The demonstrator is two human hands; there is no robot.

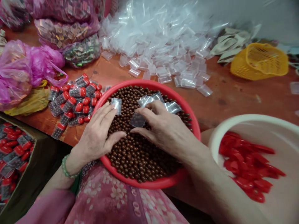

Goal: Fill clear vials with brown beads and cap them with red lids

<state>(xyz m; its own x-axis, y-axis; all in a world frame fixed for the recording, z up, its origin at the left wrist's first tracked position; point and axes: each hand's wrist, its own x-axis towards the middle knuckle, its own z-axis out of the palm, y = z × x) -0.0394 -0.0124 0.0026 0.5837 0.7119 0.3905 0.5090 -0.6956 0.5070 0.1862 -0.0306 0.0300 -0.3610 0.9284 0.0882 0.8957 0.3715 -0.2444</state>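
A wide red plastic basin (149,83) sits on my lap, filled with small round brown beads (137,158). My left hand (95,133) rests spread on the beads, fingertips beside a small clear plastic bag (116,105). My right hand (163,130) is over the basin, with its thumb and fingers pinching a second small clear bag (137,119). A few more clear bags (173,107) lie on the beads beyond my right fingers. A green bead bracelet (66,168) circles my left wrist.
A heap of clear bags (158,40) covers the orange-red table (233,90). Red-capped clear packets (74,102) lie left of the basin, and more fill a cardboard box (14,155). Red pieces (245,165) fill a white basin (233,119) at right. A yellow basket (259,60) and pink bags (23,68) stand farther off.
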